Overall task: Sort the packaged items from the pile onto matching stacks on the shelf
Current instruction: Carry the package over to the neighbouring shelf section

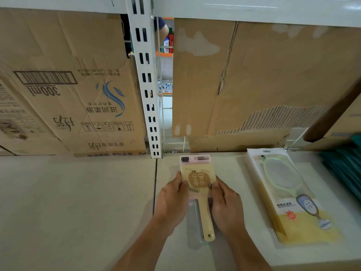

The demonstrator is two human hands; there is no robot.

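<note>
Though pale, shelf (pixel 78 202) against torn brown cardboard (pixel 273 75).

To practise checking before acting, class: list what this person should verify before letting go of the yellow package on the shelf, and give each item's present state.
1. Grip: left hand and right hand hold the yellow package by its sides: ok.
2. The item beneath is the same product: cannot tell.
3. Edges lined up with the item beneath, which peeks out at the left of the handle: not ok.
4. Apart from the mirror package, with bare shelf between them: ok.
5. Lying flat: cannot tell.
</note>
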